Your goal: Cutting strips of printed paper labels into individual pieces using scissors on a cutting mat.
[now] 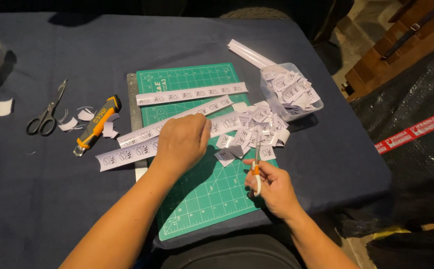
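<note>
Right hand [271,187], fingers curled closed, grips small orange-handled scissors [256,167] pointing away over a green cutting mat [212,194]. Left hand [183,142], loosely curled, presses a long printed paper strip [127,153] just left of a pile of cut labels [249,137].

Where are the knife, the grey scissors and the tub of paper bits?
Knife [96,124], head view, on its orange and black handle.
Grey scissors [47,110], head view, near the pivot.
Tub [267,91], head view, on its clear left wall.
</note>
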